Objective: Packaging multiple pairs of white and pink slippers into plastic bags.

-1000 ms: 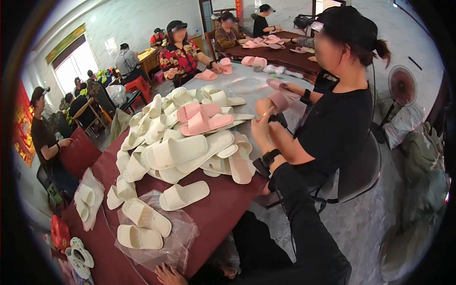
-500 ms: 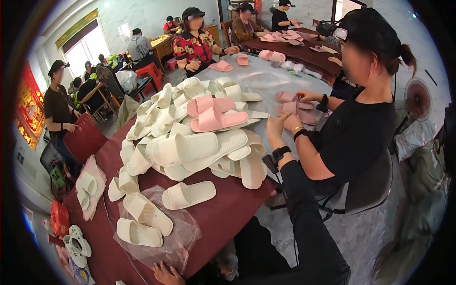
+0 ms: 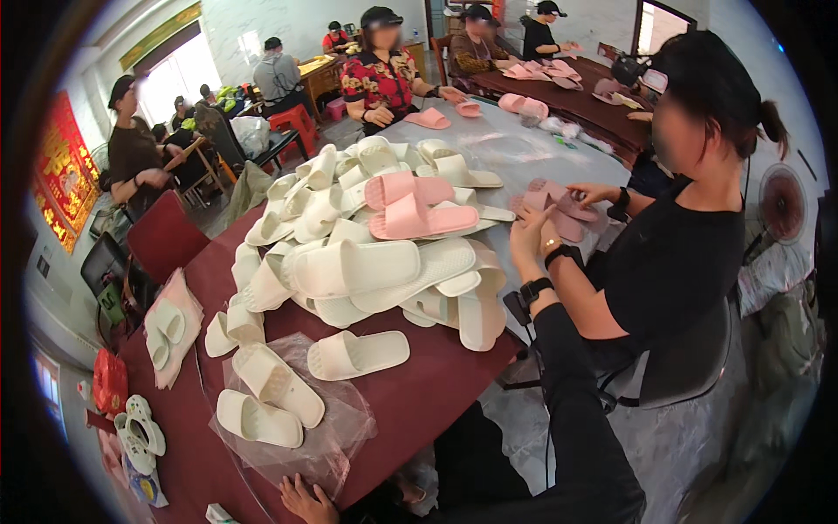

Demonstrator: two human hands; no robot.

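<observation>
Seen from above, a dark red surface [image 3: 428,384] holds a large heap of cream slippers [image 3: 358,269], with two pink slippers [image 3: 419,220] on top. The person's left hand [image 3: 307,501] lies at the near edge, its grip loose with fingers apart, beside the lower edge of a clear plastic bag [image 3: 339,441]; whether they touch is unclear. On that bag rests a pair of cream slippers [image 3: 278,384], overlapping, and a single cream slipper [image 3: 360,355] lies just to their right. The person's right hand [image 3: 526,246] reaches forward, just beside the hands of a seated co-worker in black [image 3: 676,271], who handles a pink pair [image 3: 569,227]. I cannot tell whether the right grip holds anything. To the far left, a smaller pale pair [image 3: 166,332] lies on light sheets [image 3: 177,371].
</observation>
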